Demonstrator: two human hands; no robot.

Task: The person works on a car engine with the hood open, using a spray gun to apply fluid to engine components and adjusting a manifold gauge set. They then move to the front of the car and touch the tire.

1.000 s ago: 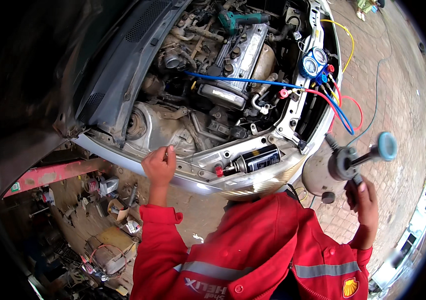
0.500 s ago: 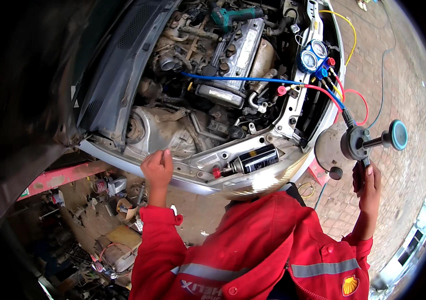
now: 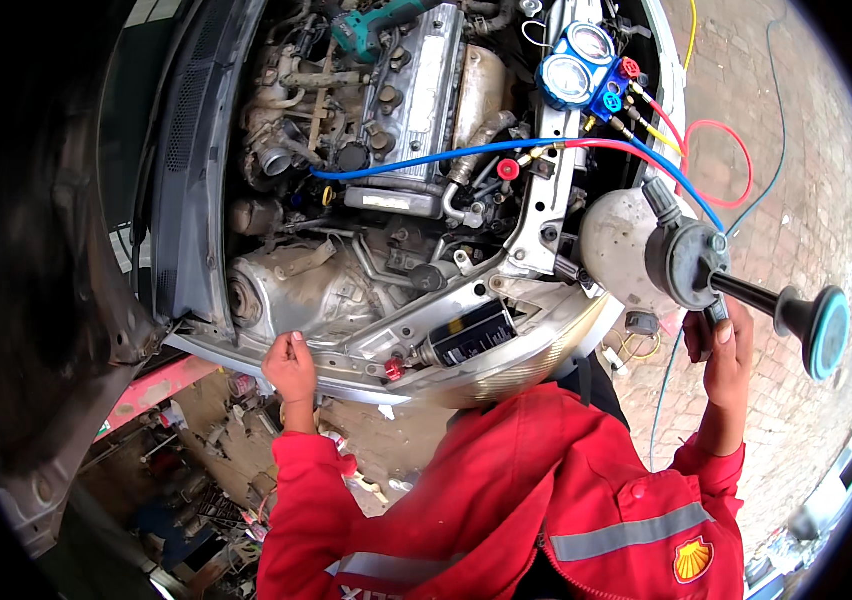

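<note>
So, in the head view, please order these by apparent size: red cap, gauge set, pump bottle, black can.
Pump bottle (nearness may enlarge it)
Gauge set
Black can
Red cap

A: What is the ground like on the right?
B: A broad stretch of pale pinkish-brown brick paving (image 3: pixel 801 260), bright in daylight, bending along the curved edge of the view. A thin blue-grey cord (image 3: pixel 782 120) snakes across it.
A: And on the left?
B: A dusty brown floor (image 3: pixel 431 425), dimmer toward the lower corner, where a jumble of small dark and metallic parts (image 3: pixel 201 510) lies strewn. A red-painted metal beam (image 3: pixel 161 388) slants above it.
A: Anything at the lower right rim?
B: A pale, whitish object (image 3: pixel 836 500), too blurred to identify.
</note>
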